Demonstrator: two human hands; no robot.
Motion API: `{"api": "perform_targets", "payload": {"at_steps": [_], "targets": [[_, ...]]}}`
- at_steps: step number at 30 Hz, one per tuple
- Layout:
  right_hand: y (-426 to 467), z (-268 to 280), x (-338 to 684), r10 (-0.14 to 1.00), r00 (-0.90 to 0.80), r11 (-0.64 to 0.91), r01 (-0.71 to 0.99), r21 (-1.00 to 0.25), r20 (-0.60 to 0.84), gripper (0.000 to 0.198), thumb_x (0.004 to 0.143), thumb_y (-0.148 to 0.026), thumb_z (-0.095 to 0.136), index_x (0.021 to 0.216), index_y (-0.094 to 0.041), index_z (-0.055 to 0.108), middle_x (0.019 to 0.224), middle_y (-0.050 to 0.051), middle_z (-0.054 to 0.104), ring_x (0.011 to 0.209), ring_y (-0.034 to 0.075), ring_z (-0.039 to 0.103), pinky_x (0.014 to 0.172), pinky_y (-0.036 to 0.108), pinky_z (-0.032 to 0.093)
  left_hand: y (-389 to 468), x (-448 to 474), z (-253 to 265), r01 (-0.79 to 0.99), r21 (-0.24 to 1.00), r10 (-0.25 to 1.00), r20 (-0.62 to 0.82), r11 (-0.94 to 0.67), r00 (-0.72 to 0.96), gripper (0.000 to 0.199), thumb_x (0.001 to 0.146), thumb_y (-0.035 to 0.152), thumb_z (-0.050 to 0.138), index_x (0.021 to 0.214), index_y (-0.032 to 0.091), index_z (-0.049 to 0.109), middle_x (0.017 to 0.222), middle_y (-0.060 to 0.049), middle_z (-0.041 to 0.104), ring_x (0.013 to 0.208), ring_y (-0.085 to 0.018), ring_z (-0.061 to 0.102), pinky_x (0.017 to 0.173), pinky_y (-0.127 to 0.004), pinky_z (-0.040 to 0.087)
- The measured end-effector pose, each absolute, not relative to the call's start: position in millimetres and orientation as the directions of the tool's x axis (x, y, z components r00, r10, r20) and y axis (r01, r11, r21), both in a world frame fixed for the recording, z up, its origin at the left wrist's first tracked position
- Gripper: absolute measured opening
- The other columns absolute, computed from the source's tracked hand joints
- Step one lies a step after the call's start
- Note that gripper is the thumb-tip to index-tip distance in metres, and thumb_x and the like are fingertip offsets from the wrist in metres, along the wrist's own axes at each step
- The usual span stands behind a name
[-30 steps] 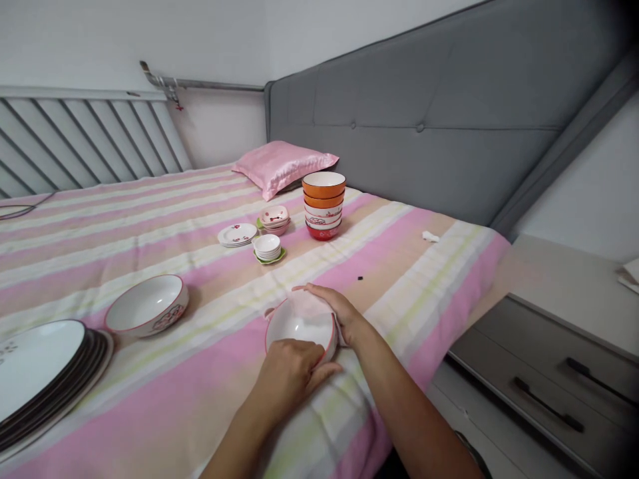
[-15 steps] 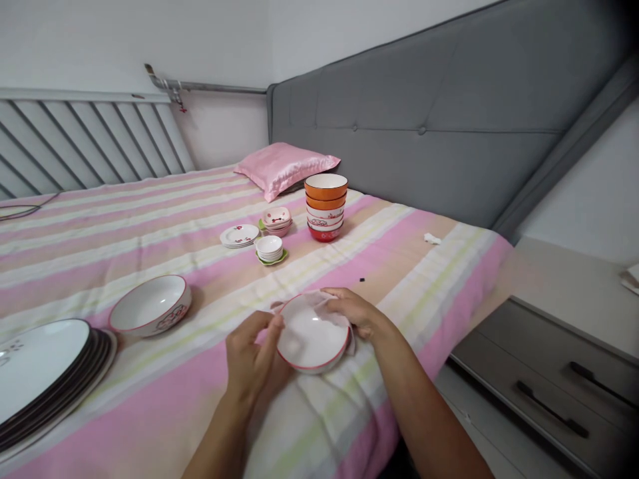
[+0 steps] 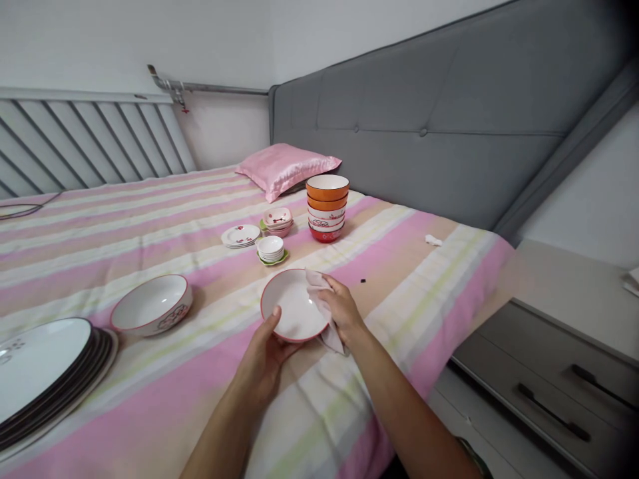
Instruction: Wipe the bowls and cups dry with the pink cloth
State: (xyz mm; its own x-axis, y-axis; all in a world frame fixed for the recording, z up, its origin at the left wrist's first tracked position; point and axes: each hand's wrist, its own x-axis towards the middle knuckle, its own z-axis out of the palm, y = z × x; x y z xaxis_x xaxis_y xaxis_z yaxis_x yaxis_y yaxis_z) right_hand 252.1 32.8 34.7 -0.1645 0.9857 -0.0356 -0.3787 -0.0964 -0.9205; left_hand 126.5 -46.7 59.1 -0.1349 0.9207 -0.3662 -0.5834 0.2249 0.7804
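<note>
A white bowl (image 3: 292, 306) with a red rim is held tilted above the striped bedspread, its inside facing me. My left hand (image 3: 264, 346) grips its lower left edge, thumb over the rim and fingers underneath. Closed on a pale pinkish cloth (image 3: 333, 339), my right hand (image 3: 342, 309) presses it against the bowl's right rim. Part of the cloth lies inside the bowl and part hangs down outside. Another white bowl (image 3: 152, 306) with a red rim and a drawn pattern rests to the left.
Large plates (image 3: 44, 359) are stacked at the near left. Farther back stand a tall bowl stack (image 3: 327, 209), small plates (image 3: 240, 235), pink dishes (image 3: 277, 219) and small white bowls (image 3: 270, 247). A pink pillow (image 3: 284, 166) lies by the grey headboard (image 3: 399, 113); a nightstand (image 3: 544, 372) is at right.
The bowl has moved up and left and tilted toward me. My left hand has shifted to its lower edge, while my right hand with the cloth stays at the right rim.
</note>
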Motion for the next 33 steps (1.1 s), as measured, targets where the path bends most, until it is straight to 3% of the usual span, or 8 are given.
{"api": "perform_targets", "payload": {"at_steps": [4,8,14,18,22,25,28,33], "targets": [[25,33,238,0.984,-0.177,-0.076,-0.457,-0.886,0.007,0.047,0.066,-0.019,0.055,0.113,-0.023,0.062,0.113,0.001,0.067,0.099,0.020,0.063,0.081,0.027,0.049,-43,126,53,-0.648,0.754,0.857,-0.400,0.106,-0.326,0.028,0.070,0.019,0.071,0.097,0.015,0.068,0.102,-0.008,0.072,0.087,-0.022,0.068,0.072,-0.032,0.058],[20,31,233,0.972,-0.222,-0.031,-0.433,-0.901,0.073,0.050,0.069,-0.016,0.051,0.116,-0.026,0.059,0.113,0.000,0.067,0.097,0.018,0.062,0.086,0.028,0.048,-41,122,40,-0.576,0.817,0.875,-0.259,-0.027,-0.409,0.029,0.068,0.024,0.069,0.096,0.014,0.067,0.092,-0.006,0.073,0.083,-0.022,0.068,0.074,-0.030,0.056],[22,33,239,0.965,-0.204,0.077,-0.381,-0.921,0.165,0.049,0.067,-0.011,0.047,0.113,-0.022,0.061,0.111,0.001,0.067,0.105,0.018,0.060,0.096,0.029,0.044,-45,110,25,-0.230,0.970,0.943,-0.003,-0.078,-0.332,0.042,0.073,0.031,0.068,0.113,0.019,0.061,0.111,-0.006,0.068,0.104,-0.026,0.062,0.087,-0.034,0.048],[23,39,246,0.941,-0.200,0.218,-0.258,-0.941,0.273,0.046,0.068,-0.010,0.044,0.109,-0.022,0.063,0.111,0.000,0.068,0.105,0.017,0.061,0.094,0.027,0.045,-47,105,30,-0.032,0.993,0.957,0.101,-0.113,-0.271,0.054,0.072,0.036,0.067,0.123,0.019,0.057,0.114,-0.009,0.066,0.105,-0.030,0.060,0.085,-0.036,0.048],[21,46,253,0.876,-0.244,0.385,-0.167,-0.908,0.417,0.051,0.068,-0.005,0.039,0.108,-0.022,0.065,0.114,0.000,0.067,0.114,0.016,0.058,0.101,0.028,0.041,-48,105,37,0.058,0.983,0.961,0.182,-0.174,-0.207,0.055,0.072,0.038,0.066,0.122,0.018,0.059,0.116,-0.012,0.065,0.106,-0.031,0.058,0.084,-0.036,0.047],[20,50,257,0.857,-0.284,0.424,-0.084,-0.902,0.429,0.051,0.070,-0.004,0.040,0.109,-0.023,0.066,0.114,0.000,0.067,0.114,0.015,0.058,0.100,0.027,0.041,-48,106,34,0.010,0.990,0.969,0.143,-0.144,-0.202,0.055,0.071,0.038,0.067,0.121,0.017,0.060,0.111,-0.011,0.068,0.103,-0.031,0.060,0.082,-0.035,0.048],[18,54,261,0.857,-0.354,0.392,-0.024,-0.920,0.375,0.046,0.071,-0.009,0.051,0.114,-0.023,0.062,0.118,0.001,0.065,0.109,0.017,0.059,0.096,0.028,0.043,-47,107,26,-0.189,0.981,0.973,-0.008,-0.037,-0.232,0.050,0.072,0.038,0.064,0.118,0.017,0.062,0.100,-0.010,0.072,0.093,-0.030,0.065,0.073,-0.034,0.051],[17,58,267,0.826,-0.500,0.201,-0.168,-0.965,0.260,0.056,0.070,-0.025,0.068,0.124,-0.023,0.053,0.125,0.004,0.059,0.112,0.021,0.056,0.096,0.032,0.043,-44,107,22,-0.398,0.916,0.958,-0.149,0.040,-0.245,0.037,0.069,0.037,0.066,0.099,0.015,0.069,0.092,-0.009,0.074,0.076,-0.027,0.068,0.065,-0.033,0.052]]}}
